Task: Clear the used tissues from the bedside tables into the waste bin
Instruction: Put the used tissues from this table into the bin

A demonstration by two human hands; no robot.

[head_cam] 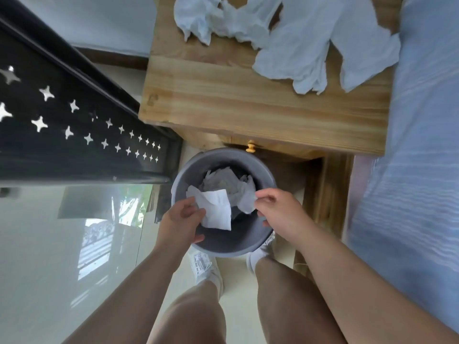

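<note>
A round grey waste bin (224, 247) stands on the floor in front of the wooden bedside table (223, 100). Crumpled tissues (223, 181) lie inside the bin. My left hand (181, 223) hovers over the bin's left rim, pinching a flat white tissue (217, 211). Over the right rim, my right hand (278, 211) grips a crumpled white tissue (246, 199). Several used tissues (293, 38) lie spread across the far part of the table top.
A black metal rail with star cut-outs (74, 125) runs along the left above a glass pane. A bed with pale blue bedding (422, 145) borders the table on the right. The table drawer has a small knob (250, 146). My legs and white shoes (205, 265) stand just behind the bin.
</note>
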